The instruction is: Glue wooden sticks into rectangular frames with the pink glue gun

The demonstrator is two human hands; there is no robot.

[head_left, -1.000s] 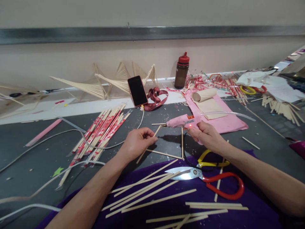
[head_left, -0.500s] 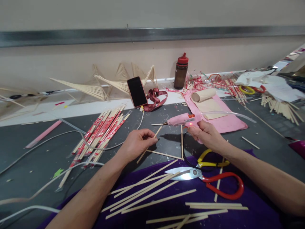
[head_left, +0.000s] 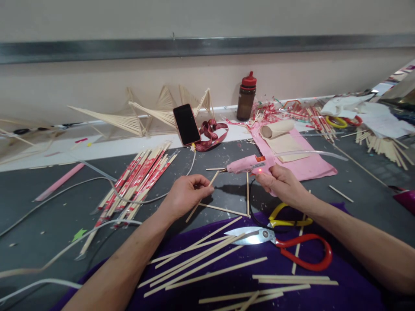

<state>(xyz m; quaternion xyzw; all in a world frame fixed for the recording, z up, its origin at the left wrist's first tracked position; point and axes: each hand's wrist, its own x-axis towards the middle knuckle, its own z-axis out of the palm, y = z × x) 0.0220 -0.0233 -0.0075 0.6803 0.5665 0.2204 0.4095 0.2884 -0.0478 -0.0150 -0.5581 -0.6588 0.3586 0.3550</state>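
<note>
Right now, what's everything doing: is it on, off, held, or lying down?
Glue gun: lit red, held by right hand
Stick: tilted, pinched in left hand
Phone: dark
Bottle: upright, capped
Big scissors: lying down, unheld
Chopsticks: wrapped, piled flat
Purple cloth: spread out

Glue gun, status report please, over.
Right hand gripping pink glue gun. Left hand pinching pale stick, tip close by nozzle. Scissors nearby, mostly over purple cloth, not blocking nozzle.

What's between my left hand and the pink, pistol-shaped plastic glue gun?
In the head view, the pale wooden stick pinched in your left hand; its upper end is close to the metal nozzle of the glue gun. Whether they touch is unclear.
</note>
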